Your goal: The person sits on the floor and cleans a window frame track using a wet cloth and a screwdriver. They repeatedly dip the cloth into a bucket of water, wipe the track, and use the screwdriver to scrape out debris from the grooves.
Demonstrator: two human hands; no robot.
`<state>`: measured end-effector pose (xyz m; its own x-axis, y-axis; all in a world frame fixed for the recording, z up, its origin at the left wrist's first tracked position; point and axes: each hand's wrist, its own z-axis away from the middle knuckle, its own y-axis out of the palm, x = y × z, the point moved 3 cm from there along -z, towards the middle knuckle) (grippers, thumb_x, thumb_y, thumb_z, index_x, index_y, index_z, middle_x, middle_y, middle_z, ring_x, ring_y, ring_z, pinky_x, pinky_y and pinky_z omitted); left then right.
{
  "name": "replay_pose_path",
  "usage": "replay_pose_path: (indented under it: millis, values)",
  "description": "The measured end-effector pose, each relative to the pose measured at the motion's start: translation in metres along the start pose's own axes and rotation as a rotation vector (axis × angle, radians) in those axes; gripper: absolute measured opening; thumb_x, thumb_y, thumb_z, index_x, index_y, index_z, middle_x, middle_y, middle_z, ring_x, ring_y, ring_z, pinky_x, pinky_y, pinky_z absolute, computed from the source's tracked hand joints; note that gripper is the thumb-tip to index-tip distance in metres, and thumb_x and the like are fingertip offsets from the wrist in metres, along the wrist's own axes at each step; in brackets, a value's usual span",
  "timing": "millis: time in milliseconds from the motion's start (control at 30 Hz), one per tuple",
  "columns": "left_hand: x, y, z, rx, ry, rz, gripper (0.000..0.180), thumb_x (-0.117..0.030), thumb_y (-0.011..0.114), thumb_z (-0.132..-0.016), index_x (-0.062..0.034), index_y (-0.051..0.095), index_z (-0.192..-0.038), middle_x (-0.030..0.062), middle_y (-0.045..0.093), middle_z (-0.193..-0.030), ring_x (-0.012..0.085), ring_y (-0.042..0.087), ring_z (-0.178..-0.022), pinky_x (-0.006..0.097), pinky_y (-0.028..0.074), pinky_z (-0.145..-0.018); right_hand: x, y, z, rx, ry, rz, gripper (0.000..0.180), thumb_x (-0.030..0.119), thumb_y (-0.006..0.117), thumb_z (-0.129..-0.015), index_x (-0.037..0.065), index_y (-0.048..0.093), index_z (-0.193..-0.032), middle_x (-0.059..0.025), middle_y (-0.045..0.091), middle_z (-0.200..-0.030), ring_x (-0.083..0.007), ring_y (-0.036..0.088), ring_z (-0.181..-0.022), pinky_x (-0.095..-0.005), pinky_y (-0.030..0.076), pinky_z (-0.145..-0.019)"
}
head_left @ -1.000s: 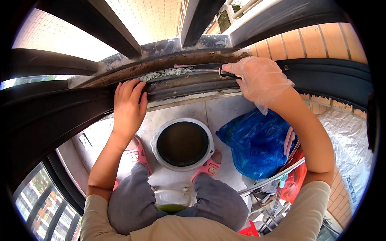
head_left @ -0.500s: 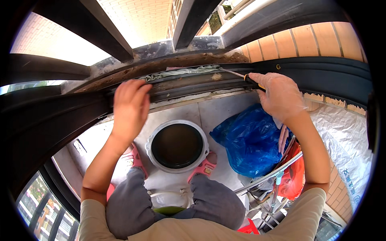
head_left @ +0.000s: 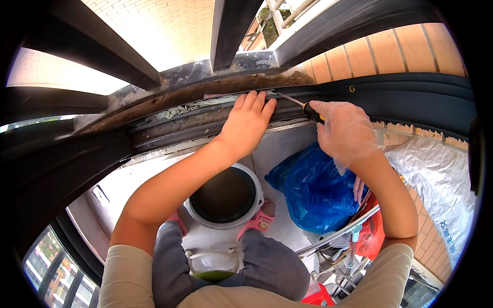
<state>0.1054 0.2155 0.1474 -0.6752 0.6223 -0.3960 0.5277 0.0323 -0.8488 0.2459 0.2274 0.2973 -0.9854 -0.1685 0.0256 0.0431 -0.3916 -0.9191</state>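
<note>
My right hand [head_left: 348,131], in a thin clear plastic glove, grips a screwdriver [head_left: 311,110] with a black and yellow handle. Its metal shaft points left into the dirty window track [head_left: 205,122]. Beside the shaft's tip, my bare left hand [head_left: 246,123] reaches across with its fingers stretched out over the track. Those fingertips rest on a crumpled pale strip of cloth or plastic [head_left: 187,108] lying along the groove. Whether they pinch any of it I cannot see.
Below the track stands a white-rimmed bucket [head_left: 259,192] of dark water between my pink sandals. A blue plastic bag [head_left: 321,192] lies to its right, near a metal rack [head_left: 352,251] and a red bag [head_left: 371,238]. Dark bars [head_left: 228,36] rise beyond the sill.
My left hand has swung right along the track and come down on the pale strip near the screwdriver's tip. The right hand has shifted slightly, still holding the screwdriver.
</note>
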Motion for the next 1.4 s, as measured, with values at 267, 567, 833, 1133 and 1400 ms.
replay_pose_path:
  millis: [267,567,833,1133,1400]
  values:
    - [0.008,-0.013,0.016,0.089,-0.114,-0.244,0.038,-0.009,0.057,-0.077,-0.0005,0.052,-0.114,0.0178,0.055,-0.11,0.0315,0.053,-0.103,0.039,0.044,-0.091,0.018,0.011,-0.008,0.014,-0.226,-0.027,0.038,0.01,0.062,-0.076,0.006,0.063,-0.115,-0.018,0.065,-0.089,-0.0346,0.062,-0.085,-0.0423,0.05,-0.078]
    - [0.028,-0.042,0.055,-0.007,-0.134,-0.17,0.033,-0.007,0.062,-0.079,-0.0033,0.054,-0.11,0.0227,0.054,-0.113,0.0384,0.051,-0.105,0.045,0.043,-0.093,0.03,0.036,-0.018,-0.073,-0.392,-0.129,0.041,0.007,0.058,-0.078,0.01,0.062,-0.118,-0.0168,0.064,-0.09,-0.0328,0.062,-0.086,-0.0425,0.049,-0.075]
    - [-0.002,-0.009,0.014,-0.052,-0.106,0.066,0.032,-0.01,0.062,-0.079,-0.0056,0.056,-0.11,0.0251,0.053,-0.119,0.0419,0.05,-0.111,0.047,0.038,-0.099,-0.004,0.019,-0.007,-0.084,-0.225,0.088,0.04,0.008,0.059,-0.079,0.011,0.062,-0.118,-0.0135,0.064,-0.089,-0.0319,0.061,-0.085,-0.0421,0.049,-0.075]
    - [-0.015,0.017,-0.015,-0.049,-0.031,-0.056,0.03,-0.014,0.062,-0.078,-0.0043,0.055,-0.106,0.019,0.056,-0.103,0.0338,0.053,-0.098,0.042,0.043,-0.088,-0.019,0.011,0.003,-0.04,-0.097,0.18,0.039,0.005,0.054,-0.08,0.011,0.063,-0.117,-0.0131,0.065,-0.091,-0.0305,0.062,-0.088,-0.0405,0.05,-0.076]
    - [0.017,-0.017,0.02,0.035,-0.123,-0.196,0.022,-0.014,0.062,-0.078,-0.0044,0.051,-0.095,0.0131,0.053,-0.091,0.0294,0.054,-0.089,0.038,0.047,-0.078,-0.002,0.029,-0.014,-0.13,-0.406,0.025,0.041,0.006,0.059,-0.077,0.011,0.062,-0.118,-0.0133,0.063,-0.085,-0.0315,0.062,-0.081,-0.0409,0.05,-0.071]
